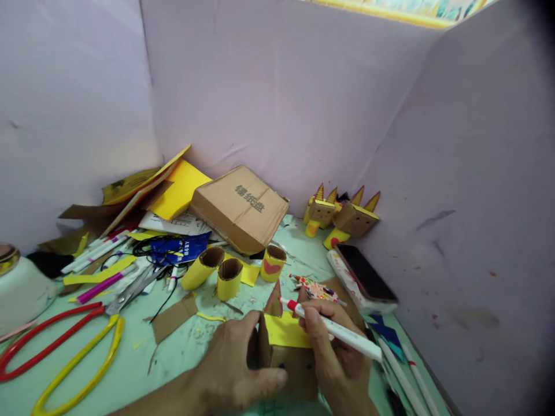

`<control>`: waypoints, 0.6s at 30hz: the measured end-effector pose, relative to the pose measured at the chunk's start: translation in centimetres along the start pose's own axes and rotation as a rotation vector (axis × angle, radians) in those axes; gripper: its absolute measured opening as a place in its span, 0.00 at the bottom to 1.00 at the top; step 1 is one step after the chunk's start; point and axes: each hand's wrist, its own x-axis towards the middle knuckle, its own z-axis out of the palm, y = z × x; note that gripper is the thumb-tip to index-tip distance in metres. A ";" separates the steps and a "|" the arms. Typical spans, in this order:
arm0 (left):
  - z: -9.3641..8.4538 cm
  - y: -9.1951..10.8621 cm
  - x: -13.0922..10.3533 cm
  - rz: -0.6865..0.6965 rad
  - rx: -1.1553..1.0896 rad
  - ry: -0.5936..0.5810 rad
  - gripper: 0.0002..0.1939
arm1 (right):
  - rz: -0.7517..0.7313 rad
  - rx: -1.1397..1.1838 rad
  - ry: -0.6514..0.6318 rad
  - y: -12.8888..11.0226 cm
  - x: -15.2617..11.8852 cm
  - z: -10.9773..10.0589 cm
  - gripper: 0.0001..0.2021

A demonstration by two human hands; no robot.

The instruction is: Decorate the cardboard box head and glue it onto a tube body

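Observation:
A small cardboard box [292, 361] with a yellow paper top [284, 330] and pointed ear-like triangles stands in front of me; dark dots mark its front. My left hand [236, 361] grips its left side, with the thumb across the front and the other fingers partly hidden. In my right hand [340, 352] is a white marker pen [353, 340] with a red band, its tip at the left triangle [273, 299]. The right triangle is partly covered by that hand. Beyond the box are yellow-wrapped cardboard tubes [229, 283], and another tube [272, 268] bears a red heart.
Large scissors [93, 326] with red and yellow handles lie at left near a white jar [21, 294]. A flat cardboard carton [240, 208] leans behind. Finished-looking cardboard figures [355, 219] stand at back right, near a phone [364, 271]. Several markers [97, 251] lie left.

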 end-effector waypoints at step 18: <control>0.1 0.0 0.0 -0.009 0.036 0.003 0.23 | -0.179 -0.069 0.090 0.8 0.5 0.4 0.04</control>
